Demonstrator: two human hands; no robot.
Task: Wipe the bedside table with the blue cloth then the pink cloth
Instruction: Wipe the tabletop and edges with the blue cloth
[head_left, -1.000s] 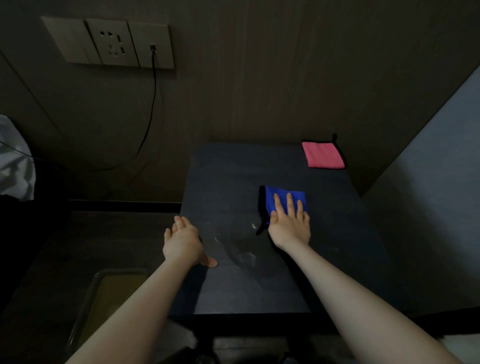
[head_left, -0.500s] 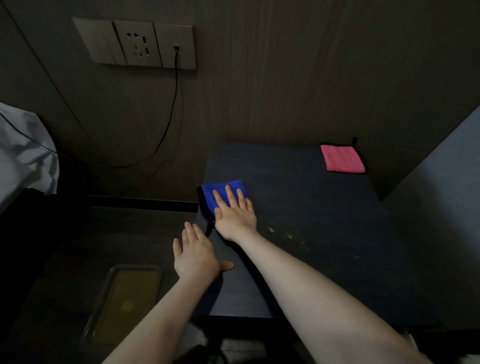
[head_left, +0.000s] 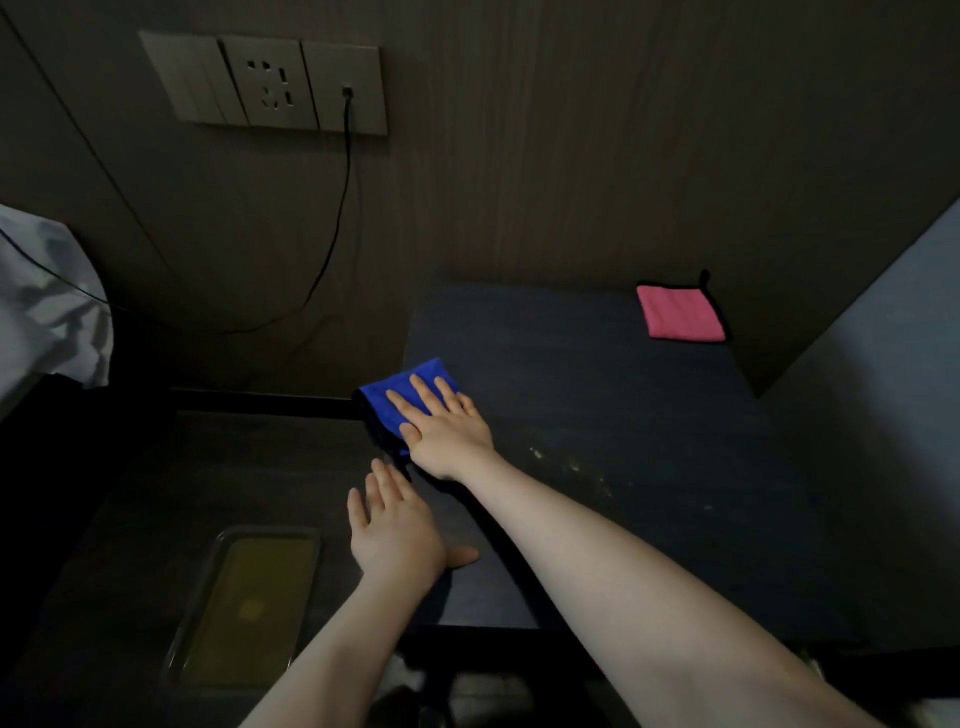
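Left hand (head_left: 397, 535) flat on the near left edge of the bedside table (head_left: 613, 395), fingers straight, likely bracing; right hand (head_left: 444, 423) pressing the blue cloth (head_left: 402, 387) at the left edge with flat fingers, mid-wipe; pink cloth (head_left: 679, 313) waiting untouched at the far right corner for its turn

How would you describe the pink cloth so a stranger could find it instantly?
Start at the dark bedside table against the wooden wall. Look to its far right corner: the pink cloth lies flat there, untouched. Unlike the blue cloth under the right hand, it is pink with black edging.
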